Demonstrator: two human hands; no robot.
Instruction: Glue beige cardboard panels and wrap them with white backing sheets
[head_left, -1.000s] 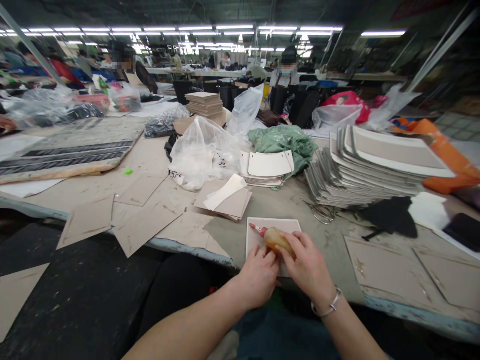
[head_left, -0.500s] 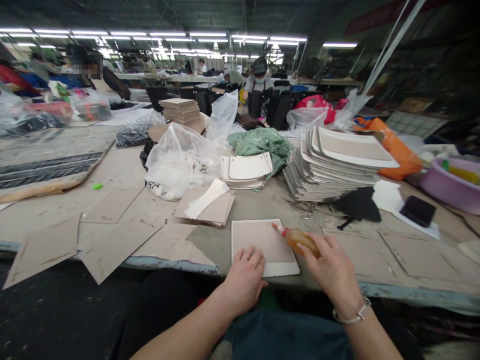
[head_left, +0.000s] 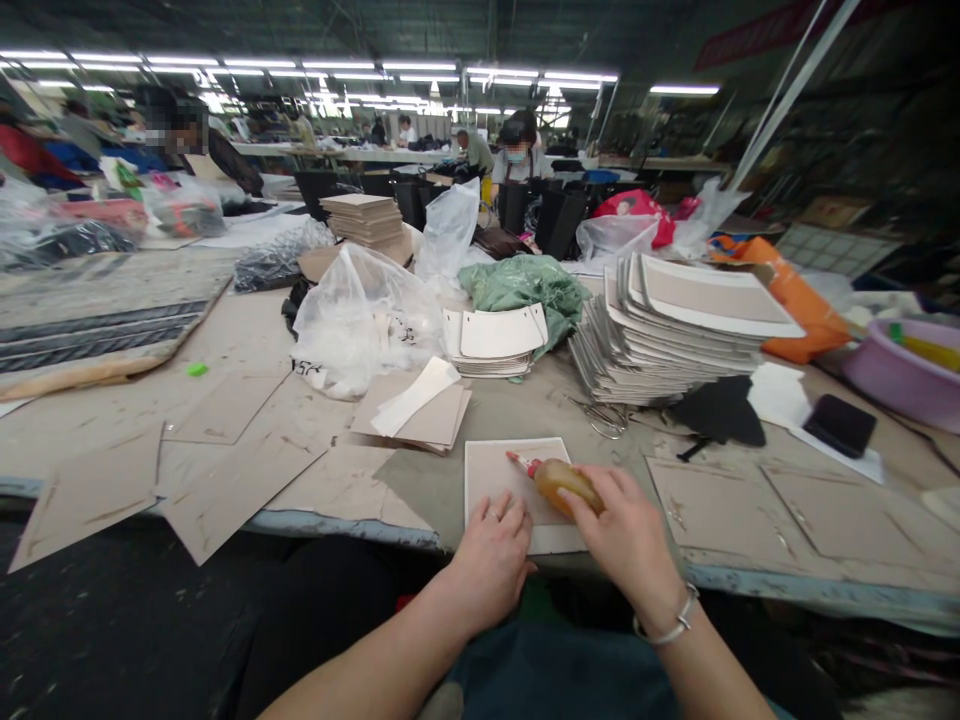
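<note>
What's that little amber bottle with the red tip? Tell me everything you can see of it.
The squeeze bottle is small, rounded, amber-brown, seemingly translucent plastic, ending in a thin red nozzle. It lies nearly level, nozzle pointing left, over a white-edged beige card at the near edge of the table; whether the tip touches the card is unclear. The right hand wraps its rear half; the left hand rests flat on the card beside it.

Bracelet (head_left: 664, 627), right hand (head_left: 626, 530); ring (head_left: 493, 515), left hand (head_left: 487, 562)
</note>
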